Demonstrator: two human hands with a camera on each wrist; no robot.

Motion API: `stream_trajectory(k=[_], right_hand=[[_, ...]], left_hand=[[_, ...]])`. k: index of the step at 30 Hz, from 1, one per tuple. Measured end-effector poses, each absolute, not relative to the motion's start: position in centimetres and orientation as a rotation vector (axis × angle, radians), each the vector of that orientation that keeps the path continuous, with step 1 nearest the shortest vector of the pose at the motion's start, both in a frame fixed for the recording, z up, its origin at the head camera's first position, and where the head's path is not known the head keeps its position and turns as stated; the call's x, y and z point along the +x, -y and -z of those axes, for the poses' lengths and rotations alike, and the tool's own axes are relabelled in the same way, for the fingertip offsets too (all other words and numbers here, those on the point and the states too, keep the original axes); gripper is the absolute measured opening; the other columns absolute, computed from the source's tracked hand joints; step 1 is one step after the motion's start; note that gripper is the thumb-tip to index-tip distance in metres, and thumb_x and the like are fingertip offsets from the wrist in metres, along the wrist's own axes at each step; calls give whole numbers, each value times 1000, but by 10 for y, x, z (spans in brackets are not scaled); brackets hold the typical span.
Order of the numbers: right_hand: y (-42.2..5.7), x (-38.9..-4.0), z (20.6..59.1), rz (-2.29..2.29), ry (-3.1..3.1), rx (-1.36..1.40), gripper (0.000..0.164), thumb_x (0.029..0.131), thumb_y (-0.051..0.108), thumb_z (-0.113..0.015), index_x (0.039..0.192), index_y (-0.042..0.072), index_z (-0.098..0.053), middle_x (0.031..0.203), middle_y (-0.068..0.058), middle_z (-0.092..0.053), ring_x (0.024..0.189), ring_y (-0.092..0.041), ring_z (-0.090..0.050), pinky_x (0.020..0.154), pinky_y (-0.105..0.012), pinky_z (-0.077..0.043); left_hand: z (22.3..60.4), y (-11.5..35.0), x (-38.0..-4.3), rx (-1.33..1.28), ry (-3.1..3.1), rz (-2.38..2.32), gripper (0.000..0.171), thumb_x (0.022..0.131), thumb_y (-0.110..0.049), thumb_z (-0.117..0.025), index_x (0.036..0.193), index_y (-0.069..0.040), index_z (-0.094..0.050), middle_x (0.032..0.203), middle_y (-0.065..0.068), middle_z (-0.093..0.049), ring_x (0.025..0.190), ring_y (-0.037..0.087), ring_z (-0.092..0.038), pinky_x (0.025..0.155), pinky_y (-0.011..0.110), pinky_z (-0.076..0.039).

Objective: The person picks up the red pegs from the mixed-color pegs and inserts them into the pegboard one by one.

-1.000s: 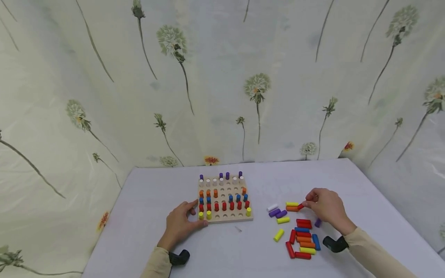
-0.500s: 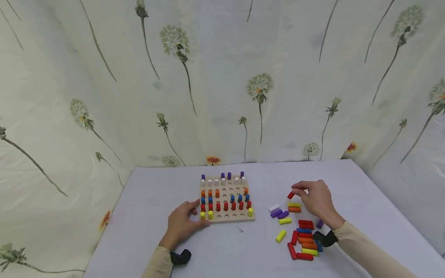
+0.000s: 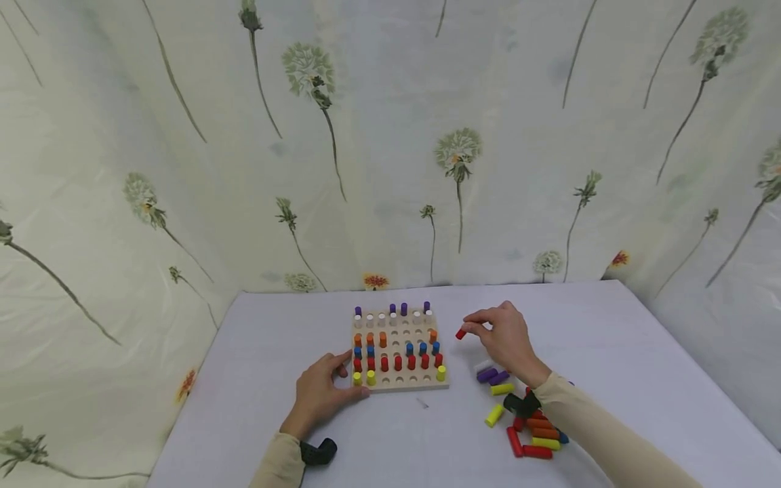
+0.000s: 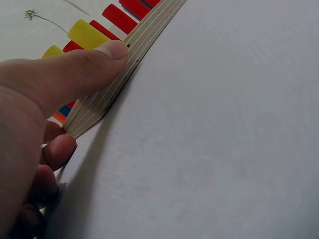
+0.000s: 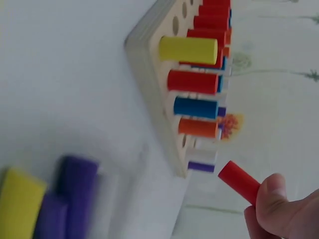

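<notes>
A wooden pegboard [image 3: 407,389] with rows of holes stands on the table, partly filled with upright purple, white, orange, blue, red and yellow pegs. My left hand [image 3: 321,393] holds its near left corner; in the left wrist view the thumb [image 4: 89,69] presses the front edge and the fingers curl at the left side. Between thumb and fingertips my right hand [image 3: 503,335] pinches a red peg [image 3: 460,334], tilted in the air just right of the board. The right wrist view shows that red peg [image 5: 240,181] sticking out past the thumb, apart from the board's pegs.
Loose pegs lie on the white table right of the board: yellow [image 3: 495,415], purple [image 3: 487,375], white [image 3: 483,366], and red [image 3: 514,441] among others. My right forearm covers part of this pile. A small clear sliver [image 3: 422,403] lies before the board. A flowered curtain hangs behind.
My right hand has lifted the red peg from the loose pegs and carried it left to beside the board. The left hand stays at the board's corner.
</notes>
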State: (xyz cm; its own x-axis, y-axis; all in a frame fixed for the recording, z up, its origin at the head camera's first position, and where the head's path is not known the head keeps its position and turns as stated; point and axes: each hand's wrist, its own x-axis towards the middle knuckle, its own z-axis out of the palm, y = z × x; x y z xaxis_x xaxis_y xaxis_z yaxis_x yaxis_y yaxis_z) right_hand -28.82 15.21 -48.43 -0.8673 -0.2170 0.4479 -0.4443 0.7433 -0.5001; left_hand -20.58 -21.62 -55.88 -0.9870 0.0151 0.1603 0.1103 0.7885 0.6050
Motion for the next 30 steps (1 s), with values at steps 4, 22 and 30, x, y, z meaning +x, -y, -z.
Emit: stream_trajectory(k=[4, 22, 30], right_hand=[[-126, -296, 484, -873, 2523, 589, 9, 86, 11, -88, 94, 8, -87, 85, -5, -81, 76, -19, -44, 69, -34, -32], [-42, -316, 475, -893, 2461, 807, 5, 90, 10, -84, 94, 11, -87, 86, -2, -81, 78, -17, -42, 72, -32, -32], [-20, -322, 483, -957, 2448, 831, 4, 89, 15, -86, 91, 11, -87, 83, 1, -80, 76, -13, -41, 68, -30, -36]], left_hand=[[559, 217, -205, -97, 2834, 964, 90, 72, -66, -90, 144, -18, -68, 88, -15, -56, 74, 7, -45, 67, 26, -34], [556, 218, -204, -100, 2829, 960, 87, 72, -63, -91, 143, -17, -68, 88, -14, -56, 73, 6, -45, 66, 25, -34], [557, 218, -205, -127, 2813, 975, 86, 73, -63, -91, 143, -18, -69, 87, -15, -56, 71, 6, -45, 66, 25, -34]])
